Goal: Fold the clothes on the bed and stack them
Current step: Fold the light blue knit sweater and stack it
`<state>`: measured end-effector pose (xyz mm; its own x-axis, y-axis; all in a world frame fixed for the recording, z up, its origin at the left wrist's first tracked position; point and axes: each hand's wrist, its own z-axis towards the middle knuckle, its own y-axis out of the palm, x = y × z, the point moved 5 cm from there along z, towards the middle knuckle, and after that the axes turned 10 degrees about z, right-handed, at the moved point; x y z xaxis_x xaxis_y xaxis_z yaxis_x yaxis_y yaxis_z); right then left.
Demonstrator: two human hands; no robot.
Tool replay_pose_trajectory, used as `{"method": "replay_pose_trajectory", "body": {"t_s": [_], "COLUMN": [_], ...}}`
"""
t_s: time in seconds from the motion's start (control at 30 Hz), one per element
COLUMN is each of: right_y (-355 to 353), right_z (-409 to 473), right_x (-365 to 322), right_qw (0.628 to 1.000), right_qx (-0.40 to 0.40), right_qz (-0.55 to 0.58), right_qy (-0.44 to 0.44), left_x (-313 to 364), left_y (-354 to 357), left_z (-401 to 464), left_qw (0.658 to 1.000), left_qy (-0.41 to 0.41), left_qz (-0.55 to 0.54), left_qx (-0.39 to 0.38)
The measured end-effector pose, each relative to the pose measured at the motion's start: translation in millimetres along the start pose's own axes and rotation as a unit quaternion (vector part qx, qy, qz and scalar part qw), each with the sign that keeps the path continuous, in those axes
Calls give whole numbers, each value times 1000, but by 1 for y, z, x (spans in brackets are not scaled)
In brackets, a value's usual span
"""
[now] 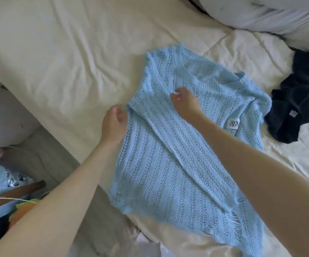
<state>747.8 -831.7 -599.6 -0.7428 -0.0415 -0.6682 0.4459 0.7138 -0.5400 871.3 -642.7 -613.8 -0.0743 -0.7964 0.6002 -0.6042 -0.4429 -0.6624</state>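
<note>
Two bare hands work on a light blue open-knit sweater [177, 145] spread over the cream quilted bed cover [66, 71], filling the centre and lower right of the frame. The left hand [113, 123], just left of centre, has its fingers curled round the sweater's left edge where a side panel is folded inward over the body. The right hand [185, 102], at the centre of the frame, rests on the knit just below the ribbed neckline, fingers bent down onto the fabric; whether it pinches the knit or only presses on it cannot be told. A small white label with dark letters [233, 124] lies on the sweater to the right of that hand. The frayed hem points toward the lower edge of the frame. At the right edge, just beside the sweater's shoulder, lies a crumpled dark navy garment [298, 101] with a tiny white tag. A white pillow [270, 13] sits in the upper right corner.
</note>
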Motion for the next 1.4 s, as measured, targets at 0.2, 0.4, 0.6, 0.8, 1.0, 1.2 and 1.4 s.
{"method": "replay_pose_trajectory", "body": {"t_s": [0.2, 0.4, 0.6, 0.8, 1.0, 1.2, 1.4], "right_y": [35, 45, 54, 56, 80, 84, 3], "right_z": [89, 133, 151, 105, -29, -71, -103], "right_x": [-58, -66, -75, -74, -16, 26, 82], "right_qw": [999, 998, 998, 988, 961, 968, 986], "right_qx": [13, 29, 53, 116, 104, 4, 117], "right_qz": [30, 9, 12, -26, -132, -157, -95], "right_qy": [16, 54, 41, -103, -221, -196, -71], "left_x": [3, -15, -25, -19, -34, -13, 35], "left_y": [14, 10, 6, 6, 0, -18, 35], "left_z": [44, 59, 49, 32, 5, 10, -57], "left_qw": [993, 989, 986, 996, 988, 955, 885], "left_qy": [7, 29, 10, -5, -21, 107, 321], "left_qz": [1, 47, -22, -4, 153, 270, 337], "left_qx": [-119, -137, -163, -84, 1, 68, 5]}}
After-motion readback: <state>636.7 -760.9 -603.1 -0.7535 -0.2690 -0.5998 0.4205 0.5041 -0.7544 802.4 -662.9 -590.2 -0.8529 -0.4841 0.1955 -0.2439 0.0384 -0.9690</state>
